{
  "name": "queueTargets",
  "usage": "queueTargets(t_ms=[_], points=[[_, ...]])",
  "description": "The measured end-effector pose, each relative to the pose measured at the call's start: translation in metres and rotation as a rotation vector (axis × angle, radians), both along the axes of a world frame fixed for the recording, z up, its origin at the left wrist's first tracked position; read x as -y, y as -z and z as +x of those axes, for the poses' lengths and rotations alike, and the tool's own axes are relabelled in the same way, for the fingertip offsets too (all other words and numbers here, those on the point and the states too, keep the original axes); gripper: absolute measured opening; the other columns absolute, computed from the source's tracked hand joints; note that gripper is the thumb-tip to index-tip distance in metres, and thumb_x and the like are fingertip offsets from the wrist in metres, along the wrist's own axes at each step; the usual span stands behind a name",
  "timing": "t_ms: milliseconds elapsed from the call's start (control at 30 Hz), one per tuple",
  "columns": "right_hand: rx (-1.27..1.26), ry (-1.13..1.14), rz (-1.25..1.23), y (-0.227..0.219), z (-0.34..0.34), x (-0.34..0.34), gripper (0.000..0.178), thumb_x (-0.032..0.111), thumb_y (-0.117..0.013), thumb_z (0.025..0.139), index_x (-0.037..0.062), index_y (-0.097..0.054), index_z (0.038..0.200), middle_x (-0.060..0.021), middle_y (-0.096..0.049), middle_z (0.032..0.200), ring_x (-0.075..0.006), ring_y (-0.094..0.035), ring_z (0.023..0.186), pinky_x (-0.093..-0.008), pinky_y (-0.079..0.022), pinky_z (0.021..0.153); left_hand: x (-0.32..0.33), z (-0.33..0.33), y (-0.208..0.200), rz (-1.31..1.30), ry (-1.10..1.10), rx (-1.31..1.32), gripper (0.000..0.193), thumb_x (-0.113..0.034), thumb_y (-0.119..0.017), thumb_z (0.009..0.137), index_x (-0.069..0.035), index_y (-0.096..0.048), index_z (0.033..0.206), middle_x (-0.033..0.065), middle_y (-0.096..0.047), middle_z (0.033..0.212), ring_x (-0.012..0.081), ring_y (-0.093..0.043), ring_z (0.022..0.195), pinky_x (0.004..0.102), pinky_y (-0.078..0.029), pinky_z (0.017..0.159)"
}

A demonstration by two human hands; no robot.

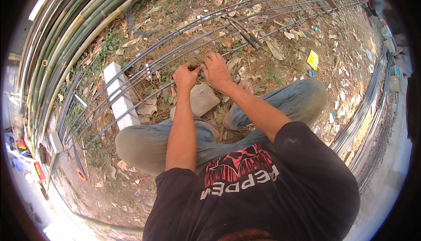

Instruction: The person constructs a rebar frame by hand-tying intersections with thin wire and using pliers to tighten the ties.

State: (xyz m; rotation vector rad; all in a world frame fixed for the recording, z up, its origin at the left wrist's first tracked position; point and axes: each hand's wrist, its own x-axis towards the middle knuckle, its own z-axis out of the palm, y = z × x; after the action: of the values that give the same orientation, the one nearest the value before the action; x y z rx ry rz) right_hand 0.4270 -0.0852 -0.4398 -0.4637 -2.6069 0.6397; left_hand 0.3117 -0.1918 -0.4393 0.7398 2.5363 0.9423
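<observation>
There they were on my feed: the left hand [186,76] and right hand [215,71] met at the bar [241,46], just beyond the stone [202,100], fingertips pinched close; what they grasped, I couldn't tell at that size. Leftward, the bar crossed a white block [124,108]. I judged it stiff, heavy for its length, hardly slippery or fragile, best held near that block.

Bright daylight is washing over the ground [103,197], glare is whitening the lower left, and fisheye distortion is bending the upper-left poles [79,21].
</observation>
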Motion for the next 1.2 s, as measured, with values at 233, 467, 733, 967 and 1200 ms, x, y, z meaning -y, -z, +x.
queueTargets(t_ms=[233, 467, 733, 967, 1200], points=[[-0.041, 0.094, 0.035, 0.023, 0.026, 0.023, 0.032, 0.016, -0.062, 0.09, -0.0013, -0.053, 0.115, -0.0217, -0.062, 0.11, -0.0391, -0.056, 0.113, -0.0522, -0.04, 0.101, 0.004, 0.001, 0.002, 0.019, 0.019, 0.029, 0.031, -0.036, -0.08, 0.078, -0.008, -0.077, 0.09, 0.0098, -0.076, 0.087, 0.0257, -0.071, 0.08, 0.0379, -0.054, 0.075], [0.12, 0.112, -0.445, 0.027, -0.002, 0.019, 0.038, 0.031, -0.06, 0.095, -0.0049, -0.059, 0.083, -0.0148, -0.064, 0.065, -0.038, -0.065, 0.062, -0.0502, -0.054, 0.062, 0.012, 0.003, 0.007, 0.057, 0.052, -0.075, 0.028, -0.031, -0.078, 0.079, -0.008, -0.076, 0.094, 0.0124, -0.075, 0.089, 0.0298, -0.071, 0.082, 0.0389, -0.054, 0.077], [0.277, 0.445, -1.234, -0.015, -0.036, 0.016, 0.051, 0.04, -0.064, 0.095, -0.005, -0.062, 0.069, -0.0112, -0.062, 0.063, -0.0205, -0.056, 0.045, -0.0371, -0.045, 0.039, 0.024, -0.004, 0.004, 0.127, 0.269, -0.208, 0.023, -0.013, -0.068, 0.081, -0.01, -0.077, 0.102, 0.0158, -0.073, 0.098, 0.0387, -0.069, 0.088, 0.0436, -0.055, 0.08], [0.186, 0.354, -0.564, 0.013, -0.013, 0.036, 0.033, 0.025, -0.061, 0.094, -0.0042, -0.066, 0.08, -0.0233, -0.066, 0.074, -0.0396, -0.064, 0.069, -0.0484, -0.051, 0.066, 0.014, -0.024, -0.003, 0.03, 0.131, 0.338, 0.026, -0.026, -0.067, 0.088, -0.009, -0.077, 0.105, 0.0153, -0.073, 0.08, 0.0309, -0.071, 0.076, 0.0433, -0.054, 0.076], [0.196, 0.2, -0.219, 0.011, 0.022, 0.071, 0.018, 0.016, -0.055, 0.094, 0.0009, -0.062, 0.101, -0.0236, -0.067, 0.084, -0.0449, -0.065, 0.083, -0.0551, -0.049, 0.072, 0.001, -0.032, 0.022, -0.003, 0.104, 0.251, 0.036, -0.041, -0.076, 0.082, -0.007, -0.079, 0.095, 0.0124, -0.071, 0.073, 0.025, -0.068, 0.068, 0.0402, -0.052, 0.067]])
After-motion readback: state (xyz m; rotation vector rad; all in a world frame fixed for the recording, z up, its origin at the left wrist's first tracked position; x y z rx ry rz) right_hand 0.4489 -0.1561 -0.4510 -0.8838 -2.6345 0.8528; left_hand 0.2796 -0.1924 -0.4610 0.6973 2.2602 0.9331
